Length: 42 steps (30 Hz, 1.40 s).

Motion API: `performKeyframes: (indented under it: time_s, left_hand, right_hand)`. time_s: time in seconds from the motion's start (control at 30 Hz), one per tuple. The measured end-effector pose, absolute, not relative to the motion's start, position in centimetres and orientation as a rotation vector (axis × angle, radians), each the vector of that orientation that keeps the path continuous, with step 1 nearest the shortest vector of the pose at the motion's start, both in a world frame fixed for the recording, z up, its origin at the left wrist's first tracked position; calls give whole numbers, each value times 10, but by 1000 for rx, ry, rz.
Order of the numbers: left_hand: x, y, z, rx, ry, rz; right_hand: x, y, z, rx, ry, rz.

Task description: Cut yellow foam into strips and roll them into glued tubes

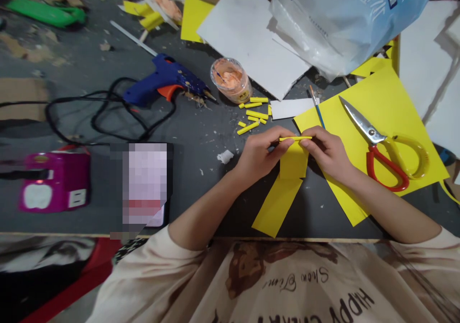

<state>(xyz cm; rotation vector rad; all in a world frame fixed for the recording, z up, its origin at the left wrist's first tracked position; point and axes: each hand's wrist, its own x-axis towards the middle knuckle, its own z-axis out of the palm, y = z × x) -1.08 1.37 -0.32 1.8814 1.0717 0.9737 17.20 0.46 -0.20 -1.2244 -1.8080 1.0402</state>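
Between my hands is a yellow paper strip (293, 159), its far edge rolled or folded into a narrow band. My left hand (264, 150) pinches the left end of that band with thumb and fingers. At the other end, my right hand (325, 151) pinches it the same way. Below the held strip, a second yellow strip (277, 208) lies slanted on the dark table. Several small yellow paper rolls (256, 116) are grouped just beyond my left hand. Under my right forearm spreads a large yellow sheet (354, 189), with red-and-yellow-handled scissors (372, 132) on it.
A blue glue gun (168, 79) with a black cord lies at the left, near a tub of peach-coloured paste (232, 81). A phone (145, 184) and a magenta box (55, 181) sit near the front edge. A plastic bag (345, 21) rests at the back right. A thin brush (316, 106) touches the sheet.
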Motion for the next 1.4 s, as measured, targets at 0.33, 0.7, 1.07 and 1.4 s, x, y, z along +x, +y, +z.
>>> performKeyframes:
  time_s: [0.33, 0.7, 1.07, 1.4]
  left_hand:
    - [-13, 16, -9, 1949, 1038, 966]
    - [-11, 14, -4, 1887, 1039, 915]
    - [-11, 12, -5, 1820, 1006, 986]
    - [-11, 13, -5, 1830, 1072, 993]
  right_hand:
    - [172, 6, -3, -1191, -1746, 1165]
    - [171, 6, -4, -1175, -1719, 1101]
    - [172, 6, -2, -1172, -1745, 1083]
    - [173, 5, -3, -1142, -1719, 1057]
